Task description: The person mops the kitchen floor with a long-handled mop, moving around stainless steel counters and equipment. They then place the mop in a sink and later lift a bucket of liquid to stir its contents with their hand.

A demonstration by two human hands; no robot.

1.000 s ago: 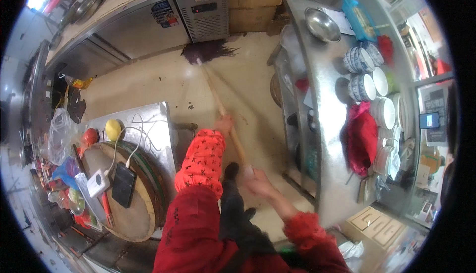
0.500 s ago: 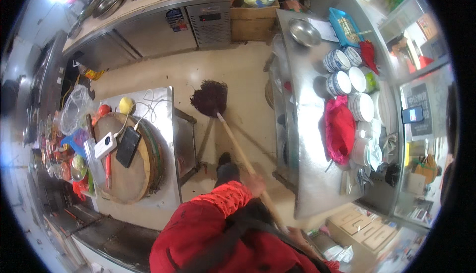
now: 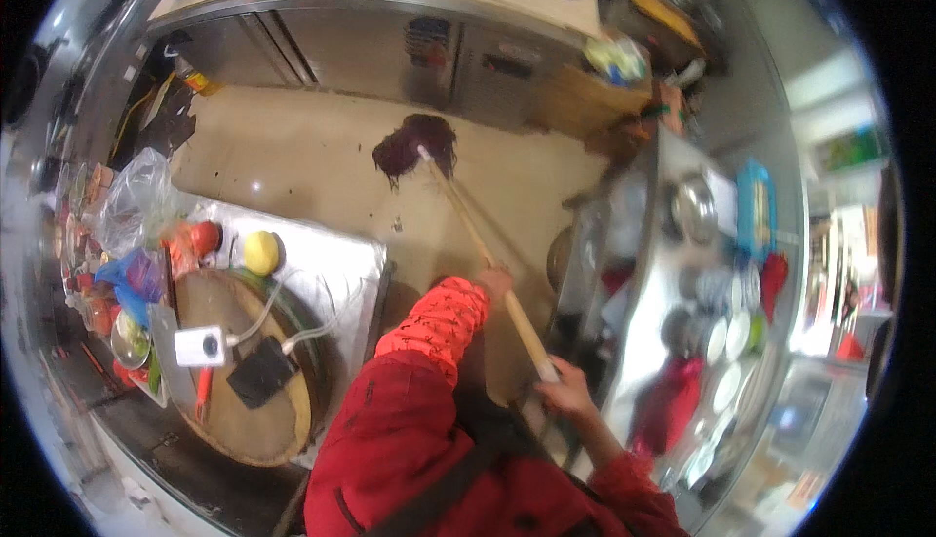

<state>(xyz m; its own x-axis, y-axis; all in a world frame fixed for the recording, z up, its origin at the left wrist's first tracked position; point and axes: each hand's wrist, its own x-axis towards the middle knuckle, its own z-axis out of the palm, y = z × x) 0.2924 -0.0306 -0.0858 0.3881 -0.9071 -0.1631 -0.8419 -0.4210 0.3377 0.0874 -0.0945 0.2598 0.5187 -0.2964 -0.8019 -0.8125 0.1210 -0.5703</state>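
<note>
Spreading between steel furniture, a beige floor (image 3: 302, 137) bears the dark, stringy head of a long wooden-handled mop (image 3: 469, 226), well ahead of the person. On the steel desk (image 3: 341, 244) at left sits a round wooden chopping block (image 3: 249, 430). The left hand (image 3: 495, 281) is wrapped around the mop's handle partway along; the right hand (image 3: 567, 389) grips its near end. Upon the block lie a black phone (image 3: 261, 373) and a white power bank (image 3: 200, 346).
</note>
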